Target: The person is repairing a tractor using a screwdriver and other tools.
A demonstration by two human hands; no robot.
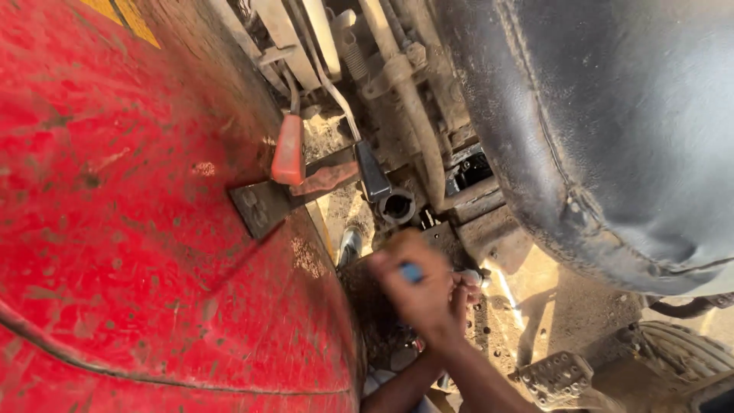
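Observation:
Both hands are low in the middle of the view, pressed together over the dusty floor plate (pixel 527 306) of a tractor. My right hand (pixel 417 291) is in front, blurred, with its fingers closed round a small blue object (pixel 410 271). Just behind it, my left hand (pixel 465 294) shows only curled fingers beside a pale metal part (pixel 472 274); what it holds is hidden. Above the hands are an open metal tube end (pixel 397 205), a black-handled lever (pixel 372 172) and an orange-handled lever (pixel 289 151).
A scuffed red fender (pixel 138 229) fills the left side, with a grey slotted plate (pixel 260 208) on it. The black seat (pixel 612 130) looms at the right. A studded metal pedal (pixel 556 376) sits at the lower right. Dirty rods and linkages (pixel 405 84) run along the top.

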